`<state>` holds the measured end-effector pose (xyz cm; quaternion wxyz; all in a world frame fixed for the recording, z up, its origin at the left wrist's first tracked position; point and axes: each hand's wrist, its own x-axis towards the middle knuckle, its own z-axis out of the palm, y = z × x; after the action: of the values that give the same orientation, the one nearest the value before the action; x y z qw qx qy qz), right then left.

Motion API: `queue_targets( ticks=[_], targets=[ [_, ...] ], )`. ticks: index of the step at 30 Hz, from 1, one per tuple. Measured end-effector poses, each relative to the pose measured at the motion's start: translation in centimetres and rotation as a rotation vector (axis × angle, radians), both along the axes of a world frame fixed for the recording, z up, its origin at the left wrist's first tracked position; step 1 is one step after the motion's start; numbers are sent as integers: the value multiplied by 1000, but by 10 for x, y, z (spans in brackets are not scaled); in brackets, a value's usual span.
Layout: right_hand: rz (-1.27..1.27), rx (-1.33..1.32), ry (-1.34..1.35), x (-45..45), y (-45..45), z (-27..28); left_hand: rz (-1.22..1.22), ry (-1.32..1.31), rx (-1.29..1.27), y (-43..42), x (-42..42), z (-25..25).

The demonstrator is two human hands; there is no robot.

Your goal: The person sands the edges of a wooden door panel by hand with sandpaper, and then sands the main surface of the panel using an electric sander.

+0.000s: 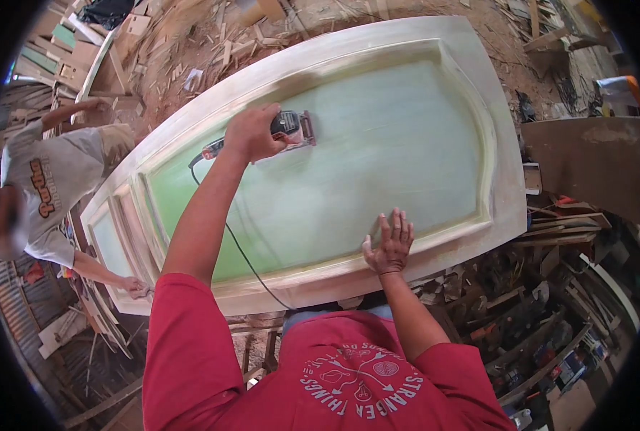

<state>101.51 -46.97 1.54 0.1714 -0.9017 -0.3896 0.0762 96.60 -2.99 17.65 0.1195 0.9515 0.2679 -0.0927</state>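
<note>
A large wooden door panel [377, 151] lies flat in front of me, with a raised frame and a curved inner molding. Its recessed middle is pale and dusty, with brighter green [183, 183] toward the left. My left hand [251, 134] is closed around a black electric sander [285, 123] resting on the recessed surface. A dark cord [242, 251] runs from the sander back toward my waist. With fingers stretched out, my right hand [390, 248] lies on the near inner edge of the panel and holds nothing.
At the left, another person [61, 190] bends beside the door's narrow end, one hand [134, 286] at its near corner. Wood scraps [226, 54] litter the ground beyond the door. A brown board [586, 161] and stacked offcuts [560, 226] stand at the right.
</note>
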Motion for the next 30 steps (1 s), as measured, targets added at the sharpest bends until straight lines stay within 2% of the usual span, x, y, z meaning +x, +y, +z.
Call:
queue_targets(
  ticks=[3, 6, 9, 17, 22, 30],
  targets=[
    [2, -9, 18, 0, -1, 0, -30, -32, -5, -21, 54, -1],
    [-2, 19, 50, 1, -2, 2, -72, -171, 25, -37, 100, -12],
    [4, 38, 53, 1, -3, 0, -43, -94, 18, -50, 148, -11],
    [10, 32, 62, 0, -5, -6, 27, -115, 33, -80, 221, -10],
    [20, 32, 70, 0, -6, -9, 44, -115, 50, -72, 209, -11],
    [5, 32, 44, 0, -3, -5, 108, -50, 52, -30, 121, -6]
  ],
)
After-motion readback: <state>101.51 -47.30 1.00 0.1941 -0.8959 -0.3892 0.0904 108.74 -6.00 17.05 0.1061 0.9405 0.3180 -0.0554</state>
